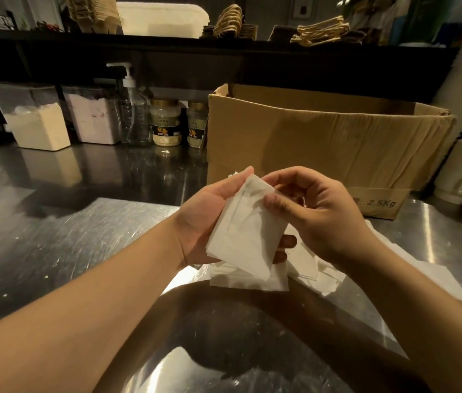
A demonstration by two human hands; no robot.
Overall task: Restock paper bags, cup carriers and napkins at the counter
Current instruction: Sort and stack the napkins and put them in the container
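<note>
Head view, left hand (210, 219) and right hand (317, 211) gripping napkins (248, 222), cardboard box (323, 143) behind

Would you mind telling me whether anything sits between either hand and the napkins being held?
Nothing visible does. The left hand cradles the napkin stack from below, and the right hand pinches its upper edge with the thumb. More loose napkins lie on the counter beneath.

Napkin stack (248, 222) in both hands
</note>
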